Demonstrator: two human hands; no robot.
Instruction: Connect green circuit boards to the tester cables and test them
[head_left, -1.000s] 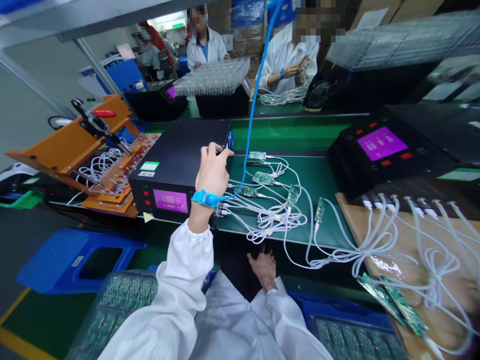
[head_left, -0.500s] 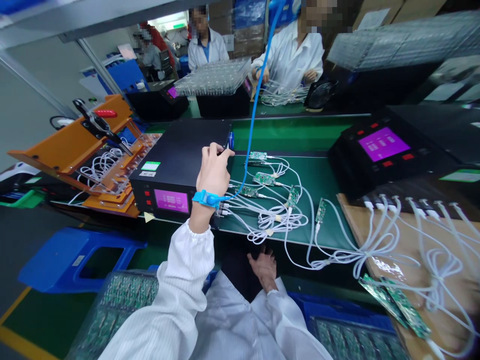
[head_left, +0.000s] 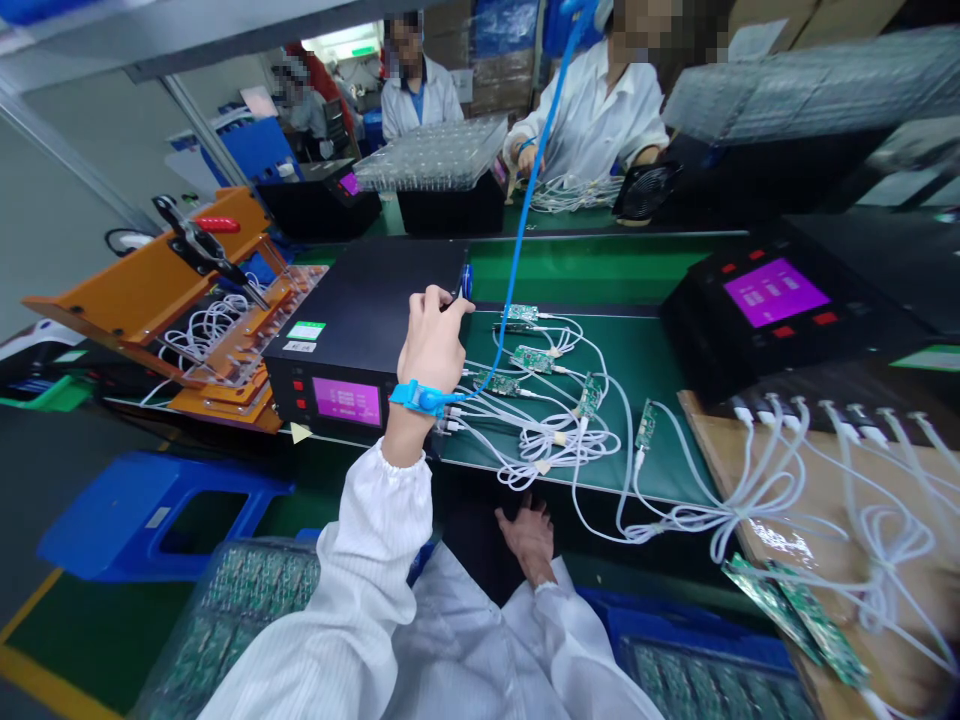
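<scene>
My left hand [head_left: 433, 343] is raised over the right edge of a black tester box [head_left: 367, 320] with a purple screen. Its fingers are closed, pinching a small blue pen-like object [head_left: 466, 281]. A blue wrist strap [head_left: 417, 398] with a coiled blue cord [head_left: 536, 160] circles the wrist. My right hand [head_left: 529, 537] rests low at the bench's front edge, fingers spread, holding nothing. Just right of my left hand, several small green circuit boards [head_left: 530, 358] lie on a green mat [head_left: 645, 350], each plugged into white cables [head_left: 555, 440].
A second black tester [head_left: 772, 305] stands at right above a brown board with more white cables [head_left: 825, 450]. An orange clamp fixture [head_left: 161, 280] sits at left, a blue stool [head_left: 150, 515] below it. Trays of green boards [head_left: 240, 600] lie near my lap. Other people work across the belt.
The view has shifted slightly; my hands hold the same places. The person across the belt has lowered both hands to the white cables.
</scene>
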